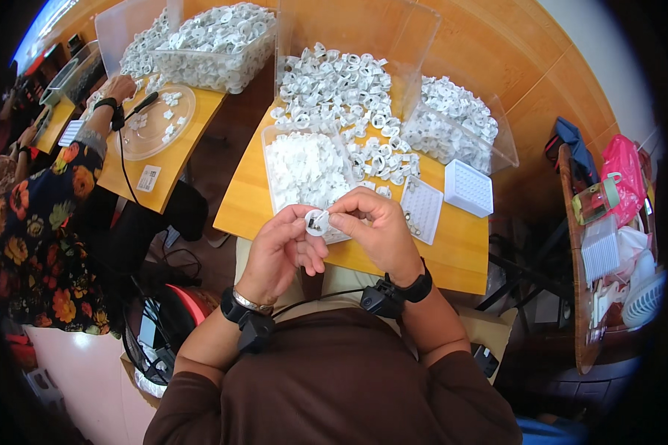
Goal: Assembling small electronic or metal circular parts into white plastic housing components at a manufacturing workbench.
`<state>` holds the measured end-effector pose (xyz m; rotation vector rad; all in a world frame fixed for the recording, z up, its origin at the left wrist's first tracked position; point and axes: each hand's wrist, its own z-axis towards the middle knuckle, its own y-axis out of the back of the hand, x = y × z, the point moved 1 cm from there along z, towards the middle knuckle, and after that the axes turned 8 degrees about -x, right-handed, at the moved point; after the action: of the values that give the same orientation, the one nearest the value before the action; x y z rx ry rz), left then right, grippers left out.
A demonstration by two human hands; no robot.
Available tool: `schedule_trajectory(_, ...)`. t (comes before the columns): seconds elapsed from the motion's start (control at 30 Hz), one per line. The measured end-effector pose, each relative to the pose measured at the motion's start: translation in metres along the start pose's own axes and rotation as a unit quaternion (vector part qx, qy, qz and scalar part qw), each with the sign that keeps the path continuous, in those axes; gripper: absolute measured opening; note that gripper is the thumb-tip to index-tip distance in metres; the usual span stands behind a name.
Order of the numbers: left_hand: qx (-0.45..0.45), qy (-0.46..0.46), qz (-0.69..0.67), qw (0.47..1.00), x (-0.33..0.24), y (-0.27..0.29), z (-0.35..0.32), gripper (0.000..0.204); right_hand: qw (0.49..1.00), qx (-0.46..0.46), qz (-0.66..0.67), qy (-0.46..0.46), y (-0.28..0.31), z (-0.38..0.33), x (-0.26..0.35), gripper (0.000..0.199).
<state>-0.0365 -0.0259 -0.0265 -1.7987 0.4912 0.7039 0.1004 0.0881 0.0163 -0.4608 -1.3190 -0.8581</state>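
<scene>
Over the near edge of the wooden table, my left hand [280, 241] holds a round white plastic part [315, 229] between thumb and fingers; a dark slot or metal bit shows in its middle. The thumb and forefinger of my right hand [378, 226] are pinched together at that part's right edge; what they grip there is too small to make out. Just beyond my hands is a clear plastic bin [269, 178] full of small white pieces [304, 163]. Many white ring-shaped parts [341, 85] lie heaped behind it and spill to the right.
To the right lie a flat white tray [424, 204] and a white grid-topped box [469, 187]. A clear bin of white parts [456, 122] stands behind them. At left, a co-worker's hand [120, 87] is over another table [126, 182]. A cluttered shelf [585, 326] stands far right.
</scene>
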Motion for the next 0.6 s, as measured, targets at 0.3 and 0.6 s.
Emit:
schedule_trajectory(0.3, 0.021, 0.002, -0.007, 1.0, 0.0014, -0.001, -0.0005, 0.03, 0.995, -0.006, -0.081, 0.064, -0.0038, -0.0038, 0.0048, 0.007)
schedule_trajectory(0.6, 0.006, -0.01, 0.029, 1.0, 0.0035, -0.0023, -0.0014, 0.028, 0.987, -0.005, -0.132, 0.096, -0.0038, -0.0061, 0.0081, 0.006)
